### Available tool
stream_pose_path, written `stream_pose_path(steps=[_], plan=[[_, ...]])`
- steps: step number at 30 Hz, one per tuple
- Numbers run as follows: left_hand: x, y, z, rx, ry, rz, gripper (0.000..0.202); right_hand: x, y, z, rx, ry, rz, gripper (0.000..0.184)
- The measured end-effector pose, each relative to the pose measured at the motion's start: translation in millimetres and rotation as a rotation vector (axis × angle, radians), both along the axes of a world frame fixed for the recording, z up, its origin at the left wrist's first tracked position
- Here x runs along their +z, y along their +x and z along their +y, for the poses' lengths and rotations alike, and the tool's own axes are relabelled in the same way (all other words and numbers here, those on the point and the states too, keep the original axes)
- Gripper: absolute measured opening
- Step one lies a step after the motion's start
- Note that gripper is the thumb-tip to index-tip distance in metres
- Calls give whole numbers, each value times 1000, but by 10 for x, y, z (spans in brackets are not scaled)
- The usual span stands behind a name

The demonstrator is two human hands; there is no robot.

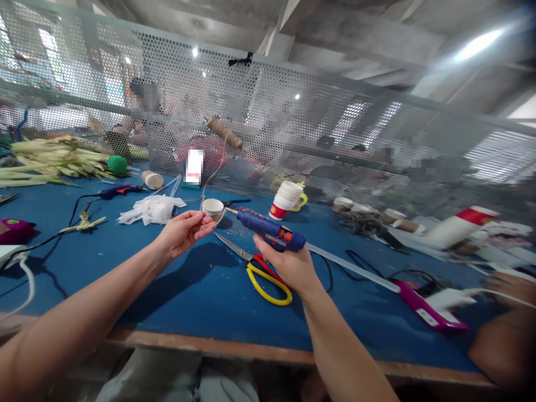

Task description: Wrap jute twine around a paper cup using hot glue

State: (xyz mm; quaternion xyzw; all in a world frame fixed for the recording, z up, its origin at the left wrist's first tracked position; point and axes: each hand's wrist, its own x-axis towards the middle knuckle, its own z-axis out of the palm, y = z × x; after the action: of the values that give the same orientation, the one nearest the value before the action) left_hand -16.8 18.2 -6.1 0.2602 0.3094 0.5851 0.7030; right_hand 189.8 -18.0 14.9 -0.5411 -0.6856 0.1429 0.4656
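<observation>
My left hand pinches a piece of twine between thumb and fingers. A small white paper cup is right at its fingertips; whether they touch it is unclear. From there a strand rises to a twine spool on the mesh. Wrapped in my right hand is a blue hot glue gun, its nozzle pointing left at the twine. A long translucent glue stick sticks out of its back. Below the gun lie scissors with red and yellow handles.
A perforated metal screen runs behind the blue table. Stacked paper cups, white tissue, a second glue gun and pale husks lie around. At right are a purple power strip and another person's arm.
</observation>
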Motion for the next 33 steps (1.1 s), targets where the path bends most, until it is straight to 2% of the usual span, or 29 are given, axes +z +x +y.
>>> stream_pose_path(steps=[8,21,28,33], plan=[[-27,-10,26,-3,15,-1,24,84,-51,-52,46,26,-33,20],[-12,-2,16,1,16,-12,24,78,-42,-31,106,19,-30,15],[-34,-6,14,-17,23,-2,23,19,5,-26,1,23,-54,23],[-37,-10,16,-17,24,0,23,54,-20,-46,25,53,-54,21]])
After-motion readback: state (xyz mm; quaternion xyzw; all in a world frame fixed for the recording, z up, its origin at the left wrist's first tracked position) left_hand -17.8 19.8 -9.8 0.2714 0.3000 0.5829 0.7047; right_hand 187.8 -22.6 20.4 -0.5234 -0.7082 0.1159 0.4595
